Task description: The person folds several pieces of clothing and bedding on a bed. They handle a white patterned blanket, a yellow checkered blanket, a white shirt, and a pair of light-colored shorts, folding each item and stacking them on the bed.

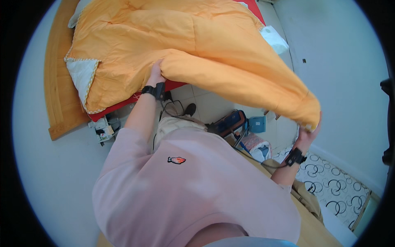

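An orange quilt [185, 37] with a checked edging spreads over a bed with a red sheet [256, 12]. At its near edge my left hand [156, 72] grips a fold, the fingers partly hidden by the cloth. My right hand [308, 132], far to the right, holds the quilt's corner, raised off the bed. Between the two hands the quilt's edge hangs in a thick roll above the tiled floor. One corner at the left is folded over, showing a white underside [81, 74]. Both wrists wear black straps with small devices and a cable.
A wooden headboard [55, 77] stands at the left against the wall. On the floor are a dark blue bag [231, 122], a teal box [256, 124] and a bag with cloth in it [257, 146]. A white pillow-like item [274, 40] lies at the bed's far right edge.
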